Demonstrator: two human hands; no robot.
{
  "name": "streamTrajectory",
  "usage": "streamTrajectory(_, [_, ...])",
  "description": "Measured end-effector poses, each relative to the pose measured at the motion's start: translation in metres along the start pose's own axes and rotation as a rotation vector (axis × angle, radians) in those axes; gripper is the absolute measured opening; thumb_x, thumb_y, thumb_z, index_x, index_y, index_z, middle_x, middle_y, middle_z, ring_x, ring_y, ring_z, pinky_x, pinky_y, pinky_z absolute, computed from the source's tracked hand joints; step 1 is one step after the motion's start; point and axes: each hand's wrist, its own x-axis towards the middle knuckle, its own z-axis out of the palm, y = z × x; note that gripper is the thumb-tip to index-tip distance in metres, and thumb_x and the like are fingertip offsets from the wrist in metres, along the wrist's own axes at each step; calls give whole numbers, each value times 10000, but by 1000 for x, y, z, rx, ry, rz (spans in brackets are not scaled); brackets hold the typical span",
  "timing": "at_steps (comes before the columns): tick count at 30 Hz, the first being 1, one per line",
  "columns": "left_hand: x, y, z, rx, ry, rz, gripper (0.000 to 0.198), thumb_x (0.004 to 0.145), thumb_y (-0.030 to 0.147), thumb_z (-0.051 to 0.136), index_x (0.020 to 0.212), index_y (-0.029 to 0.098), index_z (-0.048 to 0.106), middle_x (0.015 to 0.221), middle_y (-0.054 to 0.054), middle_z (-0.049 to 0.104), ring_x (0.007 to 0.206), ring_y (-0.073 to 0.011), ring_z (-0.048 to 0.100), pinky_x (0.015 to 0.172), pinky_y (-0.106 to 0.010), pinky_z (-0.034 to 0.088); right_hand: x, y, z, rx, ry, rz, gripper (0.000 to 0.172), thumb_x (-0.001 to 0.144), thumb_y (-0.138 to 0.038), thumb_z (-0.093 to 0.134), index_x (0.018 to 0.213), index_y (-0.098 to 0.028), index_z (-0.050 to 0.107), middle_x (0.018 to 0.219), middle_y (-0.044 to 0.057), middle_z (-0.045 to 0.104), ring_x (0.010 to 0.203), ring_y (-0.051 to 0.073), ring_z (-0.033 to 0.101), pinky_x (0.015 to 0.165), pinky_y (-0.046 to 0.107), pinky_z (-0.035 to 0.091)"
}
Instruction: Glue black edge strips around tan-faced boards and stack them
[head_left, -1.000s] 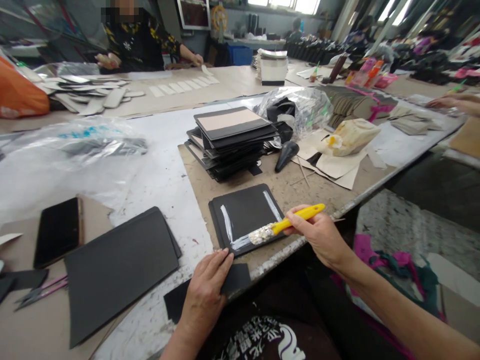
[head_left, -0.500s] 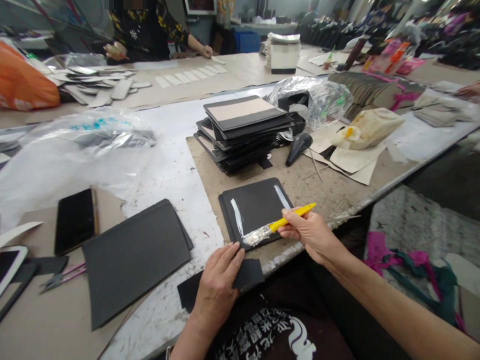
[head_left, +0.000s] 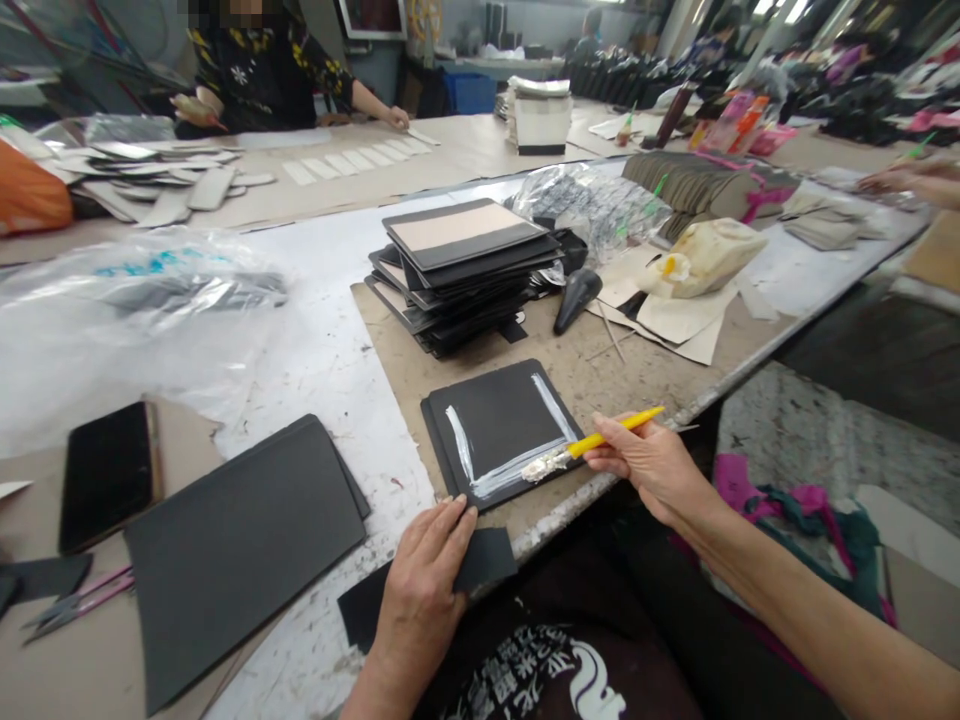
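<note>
My right hand (head_left: 660, 462) grips the yellow handle of a glue brush (head_left: 611, 432). White paste coats its bristles, which rest near the front edge of a black rectangular panel (head_left: 499, 420). Wet white strips run along the panel's left, front and right sides, and its middle is bare. Another black sheet shows beneath it. My left hand (head_left: 427, 570) lies with fingers stretched out, the tips touching the panel's near left corner. Under that hand is a black strip (head_left: 484, 560), partly covered.
Behind the panel rises a stack of black panels (head_left: 465, 240), beside a dark cone-shaped tool (head_left: 577, 300) and a stained container (head_left: 716, 255). Larger black sheets (head_left: 247, 550), a phone (head_left: 109, 475) and thread snips (head_left: 82, 600) lie left. Across the table a person (head_left: 270, 75) handles pale strips.
The brush has moved right along the panel's front edge, leaving a white strip that joins the two side strips. My left hand stays at the corner. The view has shifted slightly.
</note>
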Motion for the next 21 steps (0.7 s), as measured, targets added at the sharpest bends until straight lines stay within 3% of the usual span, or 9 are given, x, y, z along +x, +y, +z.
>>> streamTrajectory(11, [-2, -2, 2, 12, -4, 21, 683, 561, -82, 349, 1190, 118, 526, 1178, -115, 573, 1112, -246, 486, 907, -436, 480, 6, -13, -24, -17, 103, -73, 260, 580, -263, 809, 614, -146, 580, 506, 13, 625, 416, 116, 598, 427, 163, 542])
streamTrajectory(16, [-1, -1, 2, 16, 3, 23, 680, 550, -77, 350, 1175, 115, 535, 1172, -114, 578, 1109, -242, 487, 906, -423, 482, 6, -17, -34, -40, 117, -126, 290, 543, -301, 822, 617, -148, 587, 518, 18, 629, 420, 116, 599, 438, 165, 546])
streamTrajectory(21, [-2, -1, 3, 2, 1, 19, 671, 542, -68, 360, 1173, 88, 527, 1189, -129, 571, 1129, -244, 478, 932, -429, 465, -7, -21, -17, -6, 81, -137, 416, 433, -375, 854, 642, -153, 572, 516, -11, 619, 429, 108, 597, 435, 155, 545])
